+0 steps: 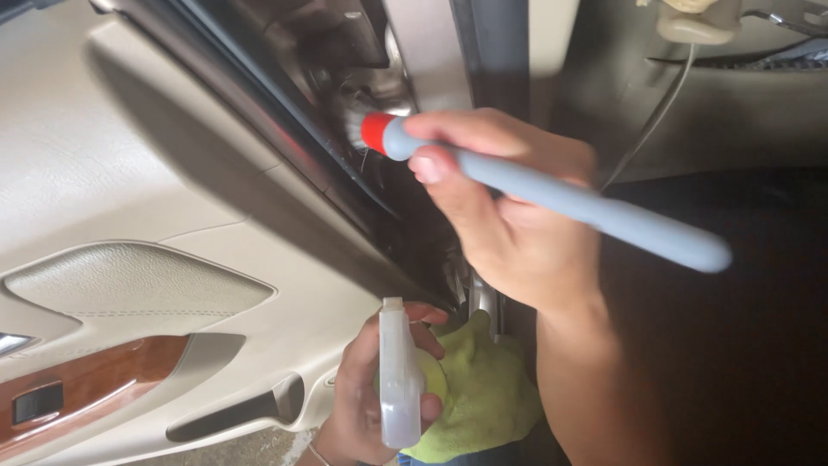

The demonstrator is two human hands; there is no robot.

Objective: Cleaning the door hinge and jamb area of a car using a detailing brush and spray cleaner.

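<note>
Right hand [509, 233] grips grey red-collared detailing brush [552, 194] at door seal, mid-clean; left hand [371, 397] clutches translucent spray bottle [399, 380], green microfibre cloth [483, 388]

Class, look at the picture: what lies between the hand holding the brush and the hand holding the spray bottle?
In the head view, between the right hand and left hand lies the door panel's edge.

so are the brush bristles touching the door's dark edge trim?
Touching. Head view: the brush in the right hand has its bristles pressed onto the dark trim, no gap visible.
</note>
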